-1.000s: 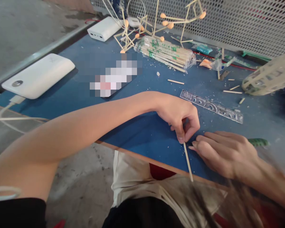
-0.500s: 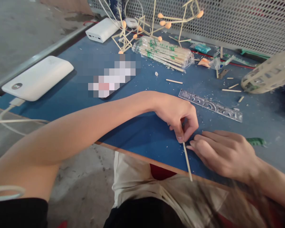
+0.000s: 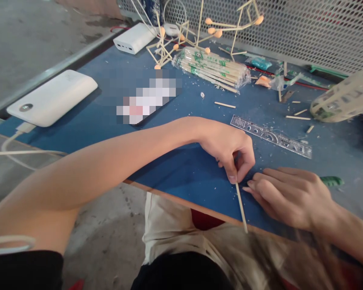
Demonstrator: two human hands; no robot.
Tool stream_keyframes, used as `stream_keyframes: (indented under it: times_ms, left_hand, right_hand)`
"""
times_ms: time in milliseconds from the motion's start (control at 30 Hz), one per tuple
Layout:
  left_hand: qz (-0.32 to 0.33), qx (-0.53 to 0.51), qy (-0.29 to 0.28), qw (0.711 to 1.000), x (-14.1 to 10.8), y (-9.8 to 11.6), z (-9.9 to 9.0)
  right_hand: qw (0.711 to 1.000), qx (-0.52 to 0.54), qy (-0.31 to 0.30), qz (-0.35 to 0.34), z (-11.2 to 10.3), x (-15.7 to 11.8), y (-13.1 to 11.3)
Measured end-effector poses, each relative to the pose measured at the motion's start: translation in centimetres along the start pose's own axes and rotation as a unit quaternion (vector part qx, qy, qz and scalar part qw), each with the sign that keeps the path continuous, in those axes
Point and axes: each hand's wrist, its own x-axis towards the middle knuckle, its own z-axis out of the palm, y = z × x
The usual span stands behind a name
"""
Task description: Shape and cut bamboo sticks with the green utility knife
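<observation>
Little has changed: the left hand still pinches the stick tightly across the desk's front edge, the right hand stays curled beside it, grip unclear, so the work seems barely advanced.

Looks like a workshop: flat blue tabletop, thin pale wooden offcuts, grey perforated metal panel, bare grey concrete floor.

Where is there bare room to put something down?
Left: between the nearer white power bank and the left forearm. Right: between the clear ruler and the green object. Crowded: the back, around the bagged sticks and stick framework.
</observation>
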Motion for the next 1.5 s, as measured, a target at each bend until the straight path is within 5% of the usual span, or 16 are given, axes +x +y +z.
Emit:
stream_keyframes:
  times_ms: [1500]
  left_hand:
    - [0.016,0.024,-0.004,1.0,0.3,-0.3,0.0]
  right_hand:
    - [1.0,0.002,0.0,-0.006,0.2,0.4,-0.3]
